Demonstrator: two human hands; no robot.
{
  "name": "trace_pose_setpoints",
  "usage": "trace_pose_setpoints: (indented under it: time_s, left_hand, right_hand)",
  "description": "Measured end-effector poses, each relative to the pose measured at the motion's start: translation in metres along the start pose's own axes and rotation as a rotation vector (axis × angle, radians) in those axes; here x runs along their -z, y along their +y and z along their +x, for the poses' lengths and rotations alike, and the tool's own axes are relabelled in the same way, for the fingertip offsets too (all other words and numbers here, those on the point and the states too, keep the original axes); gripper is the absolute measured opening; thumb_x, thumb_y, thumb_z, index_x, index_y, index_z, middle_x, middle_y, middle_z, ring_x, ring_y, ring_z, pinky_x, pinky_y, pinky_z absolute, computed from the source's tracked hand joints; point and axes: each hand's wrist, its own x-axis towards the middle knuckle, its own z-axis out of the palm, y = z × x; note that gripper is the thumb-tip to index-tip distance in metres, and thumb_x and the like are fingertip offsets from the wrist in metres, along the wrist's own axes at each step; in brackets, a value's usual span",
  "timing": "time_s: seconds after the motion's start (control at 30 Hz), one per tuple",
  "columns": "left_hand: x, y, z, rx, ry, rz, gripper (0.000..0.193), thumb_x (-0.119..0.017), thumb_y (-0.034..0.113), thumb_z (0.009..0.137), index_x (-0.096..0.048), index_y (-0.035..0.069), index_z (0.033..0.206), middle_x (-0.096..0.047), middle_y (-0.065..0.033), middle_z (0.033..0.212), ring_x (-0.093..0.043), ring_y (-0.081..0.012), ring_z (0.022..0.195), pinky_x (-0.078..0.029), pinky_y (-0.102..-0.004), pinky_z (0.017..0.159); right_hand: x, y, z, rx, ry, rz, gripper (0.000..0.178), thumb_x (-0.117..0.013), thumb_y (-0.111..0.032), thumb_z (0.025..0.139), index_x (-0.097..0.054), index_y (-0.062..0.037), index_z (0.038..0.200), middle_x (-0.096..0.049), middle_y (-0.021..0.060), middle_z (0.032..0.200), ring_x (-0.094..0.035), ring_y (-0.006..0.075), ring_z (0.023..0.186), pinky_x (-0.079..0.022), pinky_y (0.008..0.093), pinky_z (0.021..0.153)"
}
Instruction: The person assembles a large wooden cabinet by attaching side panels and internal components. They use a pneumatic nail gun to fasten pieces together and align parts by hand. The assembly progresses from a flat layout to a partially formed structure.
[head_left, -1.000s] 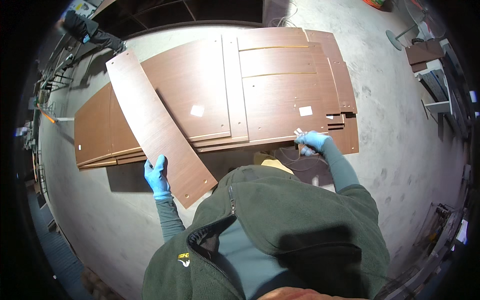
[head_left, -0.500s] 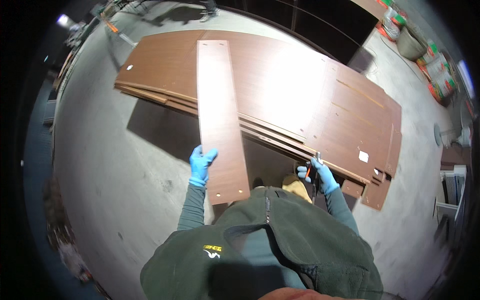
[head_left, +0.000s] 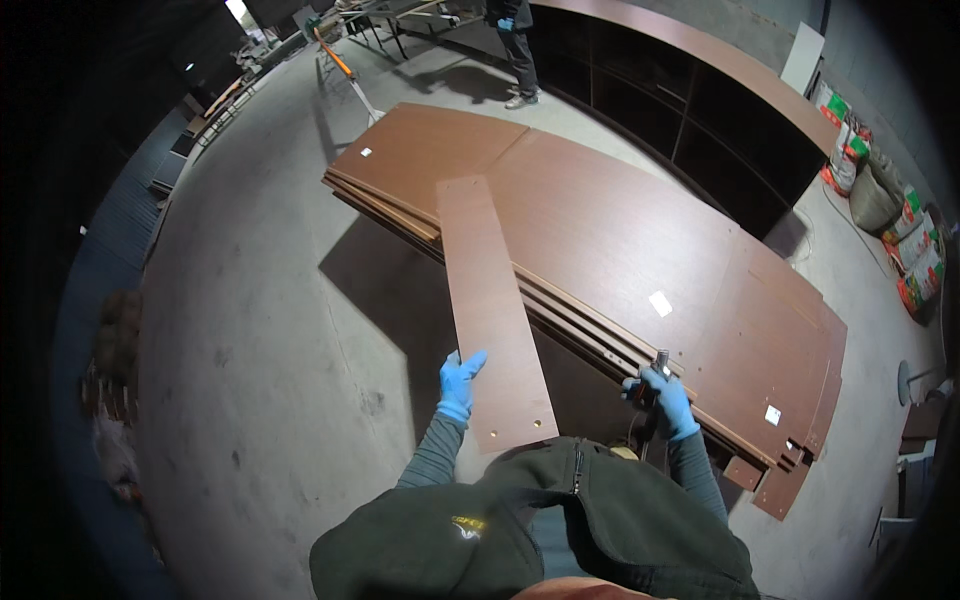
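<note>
My left hand point(head_left: 458, 387), in a blue glove, grips the left edge of a long narrow brown board point(head_left: 495, 320). The board has several small holes near its near end; its far end rests on or just above a stack of large brown panels point(head_left: 610, 230), I cannot tell which. In my blue-gloved right hand point(head_left: 670, 402) is a dark hand tool with a metal end point(head_left: 662, 360); its exact kind is unclear. That hand is beside the near edge of the stack. White labels point(head_left: 660, 303) lie on the top panel.
Beyond the stack stands a long, dark shelf unit point(head_left: 640, 110) with a brown top. A person point(head_left: 516, 55) stands at the back. Several bags point(head_left: 915, 250) line the right wall. An orange-handled jack point(head_left: 336, 55) is at the stack's far left end.
The view has turned, so the stack and board sit lower and further right. Bright glare on the panels has gone. Both hands keep their holds, and more of the standing person shows.
</note>
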Motion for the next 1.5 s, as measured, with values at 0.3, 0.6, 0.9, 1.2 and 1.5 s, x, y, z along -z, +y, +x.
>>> trace_pose_setpoints:
  time_s: [0.3,0.6,0.9,1.2,1.5]
  left_hand:
    - [0.014,-0.008,0.043,-0.220,0.199,-0.073,0.068,-0.080,0.009,0.088,-0.050,-0.009,0.146,-0.061,-0.0135,0.141,-0.057,-0.0244,0.128,-0.041,-0.0360,0.114]
    - [0.004,0.008,0.148,-0.238,0.435,0.021,0.085,-0.085,0.020,0.086,-0.042,-0.013,0.150,-0.052,-0.0178,0.152,-0.049,-0.0288,0.139,-0.033,-0.0387,0.121]
    - [-0.007,0.070,0.252,-0.284,0.554,0.006,0.091,-0.086,0.018,0.084,-0.037,-0.014,0.153,-0.047,-0.0191,0.157,-0.043,-0.0281,0.146,-0.028,-0.0381,0.125]
    - [0.062,0.130,0.444,-0.335,0.583,-0.107,0.092,-0.085,0.015,0.085,-0.034,-0.013,0.155,-0.043,-0.0203,0.160,-0.042,-0.0293,0.148,-0.031,-0.0377,0.123]
    - [0.153,0.234,0.667,-0.251,0.627,-0.109,0.108,-0.086,0.020,0.085,-0.016,-0.014,0.160,-0.032,-0.0249,0.166,-0.038,-0.0319,0.151,-0.030,-0.0418,0.125]
  right_hand:
    - [0.032,0.070,-0.003,-0.302,-0.029,-0.258,0.023,-0.070,-0.023,0.099,-0.064,-0.0048,0.111,-0.077,0.0122,0.099,-0.075,0.0232,0.085,-0.057,0.0343,0.071]
    - [0.039,0.041,0.071,-0.268,-0.012,-0.223,0.020,-0.071,-0.019,0.099,-0.066,-0.0014,0.108,-0.076,0.0143,0.095,-0.076,0.0278,0.079,-0.060,0.0403,0.066]
    - [0.008,0.022,0.161,-0.318,0.015,-0.271,0.015,-0.071,-0.010,0.098,-0.068,-0.0009,0.109,-0.073,0.0098,0.091,-0.072,0.0204,0.079,-0.061,0.0349,0.072]
    - [-0.085,0.026,0.249,-0.355,0.112,-0.296,0.010,-0.073,-0.013,0.096,-0.067,-0.0056,0.100,-0.068,0.0042,0.085,-0.066,0.0165,0.071,-0.056,0.0320,0.064]
    - [-0.227,0.099,0.385,-0.443,0.252,-0.530,0.023,-0.084,-0.024,0.090,-0.075,-0.0070,0.102,-0.065,-0.0037,0.081,-0.053,0.0048,0.070,-0.043,0.0238,0.066]
